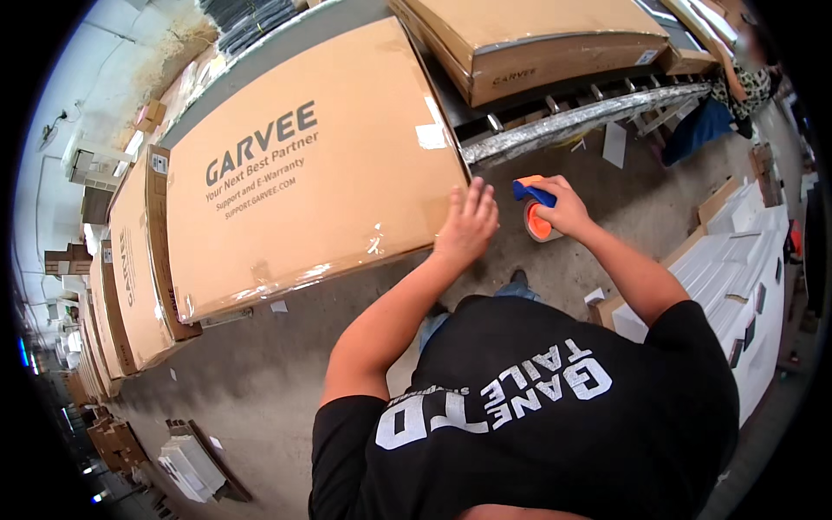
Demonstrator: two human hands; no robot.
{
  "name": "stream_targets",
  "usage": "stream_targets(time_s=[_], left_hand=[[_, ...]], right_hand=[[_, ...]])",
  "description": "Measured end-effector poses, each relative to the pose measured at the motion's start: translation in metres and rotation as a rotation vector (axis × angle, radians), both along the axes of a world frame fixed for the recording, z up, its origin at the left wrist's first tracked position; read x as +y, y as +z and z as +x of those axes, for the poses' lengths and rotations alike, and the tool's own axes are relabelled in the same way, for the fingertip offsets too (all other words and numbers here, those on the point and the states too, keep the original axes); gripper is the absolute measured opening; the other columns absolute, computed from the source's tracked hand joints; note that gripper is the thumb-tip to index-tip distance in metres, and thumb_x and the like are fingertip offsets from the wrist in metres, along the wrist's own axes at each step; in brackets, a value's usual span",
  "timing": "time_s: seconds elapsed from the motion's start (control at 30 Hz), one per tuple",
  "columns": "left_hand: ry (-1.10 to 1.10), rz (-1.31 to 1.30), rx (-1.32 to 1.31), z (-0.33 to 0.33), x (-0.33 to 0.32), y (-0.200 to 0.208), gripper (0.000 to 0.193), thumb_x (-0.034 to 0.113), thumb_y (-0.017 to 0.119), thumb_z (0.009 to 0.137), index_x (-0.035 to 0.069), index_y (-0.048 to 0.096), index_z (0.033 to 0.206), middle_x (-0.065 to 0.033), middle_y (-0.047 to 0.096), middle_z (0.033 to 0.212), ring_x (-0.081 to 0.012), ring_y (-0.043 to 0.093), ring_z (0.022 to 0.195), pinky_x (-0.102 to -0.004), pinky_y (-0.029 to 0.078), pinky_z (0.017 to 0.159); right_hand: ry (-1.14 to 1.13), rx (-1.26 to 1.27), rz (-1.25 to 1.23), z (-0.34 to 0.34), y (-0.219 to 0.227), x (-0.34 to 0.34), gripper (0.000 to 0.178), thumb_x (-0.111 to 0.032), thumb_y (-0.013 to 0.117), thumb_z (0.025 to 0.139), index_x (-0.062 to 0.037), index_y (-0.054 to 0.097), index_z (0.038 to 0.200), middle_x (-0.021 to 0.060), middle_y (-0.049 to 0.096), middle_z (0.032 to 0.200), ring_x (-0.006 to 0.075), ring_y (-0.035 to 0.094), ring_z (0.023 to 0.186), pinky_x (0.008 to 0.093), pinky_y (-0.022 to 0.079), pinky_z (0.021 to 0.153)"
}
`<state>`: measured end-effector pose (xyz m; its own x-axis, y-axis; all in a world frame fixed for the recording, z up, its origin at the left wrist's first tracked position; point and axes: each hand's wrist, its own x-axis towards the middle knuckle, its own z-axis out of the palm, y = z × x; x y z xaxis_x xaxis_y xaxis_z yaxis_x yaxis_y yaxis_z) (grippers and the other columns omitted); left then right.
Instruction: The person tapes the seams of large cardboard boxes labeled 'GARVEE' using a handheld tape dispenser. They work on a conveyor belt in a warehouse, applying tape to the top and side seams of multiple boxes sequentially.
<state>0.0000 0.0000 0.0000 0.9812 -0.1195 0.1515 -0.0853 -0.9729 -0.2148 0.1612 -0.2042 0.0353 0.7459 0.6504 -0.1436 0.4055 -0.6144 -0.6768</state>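
Note:
A large, flat cardboard box with dark print lies in front of me. Clear tape runs along its near edge, and a white label is stuck by its right side. My left hand rests at the box's near right corner, palm down with its fingers stretched out. Off to the right of that corner, my right hand is closed round a blue and orange tape dispenser. It is held in the air, apart from the box. Part of its grip is hidden by my fingers.
The box lies on a roller conveyor, with another cardboard box farther along. More boxes line up at the left. White foam pieces are stacked at my right. A person stands at the far right.

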Motion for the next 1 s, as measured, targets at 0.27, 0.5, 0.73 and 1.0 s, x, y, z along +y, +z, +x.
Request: stream_targets(time_s=[0.27, 0.5, 0.73, 1.0], left_hand=[[0.273, -0.366, -0.021, -0.141, 0.14, 0.029, 0.056, 0.042, 0.059, 0.101, 0.008, 0.054, 0.145, -0.0155, 0.05, 0.152, -0.036, 0.042, 0.143, -0.0551, 0.033, 0.116], [1.777, -0.209, -0.365, -0.575, 0.204, 0.17, 0.05, 0.031, 0.057, 0.106, -0.005, 0.055, 0.141, -0.0214, 0.059, 0.14, -0.0348, 0.056, 0.131, -0.0428, 0.043, 0.111], [2.006, -0.808, -0.695, -0.564, 0.051, 0.068, 0.054, 0.031, 0.053, 0.108, -0.004, 0.044, 0.149, -0.0226, 0.052, 0.149, -0.0326, 0.051, 0.137, -0.041, 0.039, 0.115], [1.371, -1.003, -1.02, -0.395, 0.261, 0.042, 0.067, 0.033, 0.041, 0.112, -0.002, 0.015, 0.163, -0.0223, 0.023, 0.169, -0.034, 0.027, 0.155, -0.0424, 0.026, 0.125]], right_hand=[[-0.425, 0.754, 0.912, 0.021, -0.023, 0.073, 0.056, -0.01, 0.055, 0.087, -0.0048, 0.058, 0.142, 0.0099, 0.066, 0.125, 0.0198, 0.063, 0.111, 0.0323, 0.053, 0.097], [-0.517, 1.278, 1.177, 0.041, -0.026, 0.206, 0.049, -0.033, 0.06, 0.083, -0.0124, 0.065, 0.127, 0.0073, 0.069, 0.124, 0.0264, 0.064, 0.114, 0.0411, 0.049, 0.103], [-0.594, 1.208, 1.373, 0.065, -0.089, 0.259, 0.05, -0.039, 0.062, 0.082, -0.0121, 0.066, 0.124, 0.0057, 0.069, 0.118, 0.0272, 0.063, 0.115, 0.0415, 0.05, 0.102], [-0.722, 1.265, 1.47, 0.058, -0.117, 0.246, 0.038, -0.037, 0.061, 0.084, -0.0109, 0.069, 0.11, 0.0072, 0.07, 0.112, 0.0303, 0.064, 0.109, 0.0463, 0.052, 0.098]])
